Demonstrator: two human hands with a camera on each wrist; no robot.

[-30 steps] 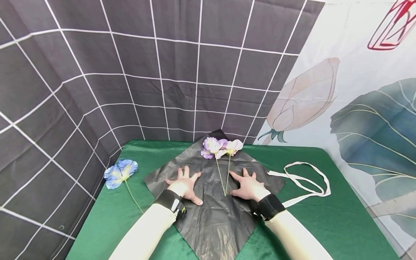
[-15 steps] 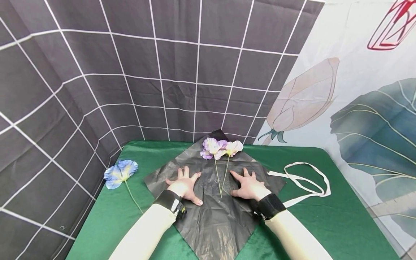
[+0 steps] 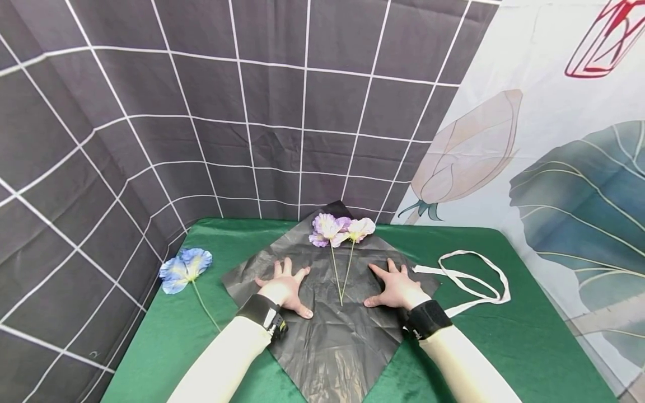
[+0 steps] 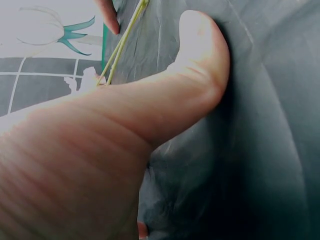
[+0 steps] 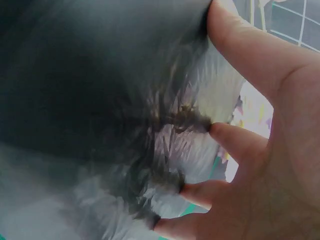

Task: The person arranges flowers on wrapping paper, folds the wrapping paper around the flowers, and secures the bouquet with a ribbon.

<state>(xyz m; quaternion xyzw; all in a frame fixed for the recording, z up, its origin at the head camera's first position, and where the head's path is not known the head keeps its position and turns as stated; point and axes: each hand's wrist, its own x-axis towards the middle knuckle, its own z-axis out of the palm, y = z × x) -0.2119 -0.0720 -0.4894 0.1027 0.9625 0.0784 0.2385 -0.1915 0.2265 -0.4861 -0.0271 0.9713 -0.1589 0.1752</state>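
Flanking the purple flower (image 3: 327,225) and pink flower (image 3: 360,228) on the black sheet (image 3: 332,338)
Left hand (image 3: 283,289) and right hand (image 3: 397,288) rest on its left and right sides, fingers spread, gripping nothing, seemingly to keep it flat. The stems (image 3: 336,274) meet at their near ends, perhaps to pair the blooms; the blue flower (image 3: 185,271) lies off left.

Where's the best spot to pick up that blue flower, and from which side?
Probably the stem just below the bloom, pinched from above by the left hand. It lies slim and uncovered there on the green cloth, whereas the petals spread wide and the left forearm hides the stem's lower end.
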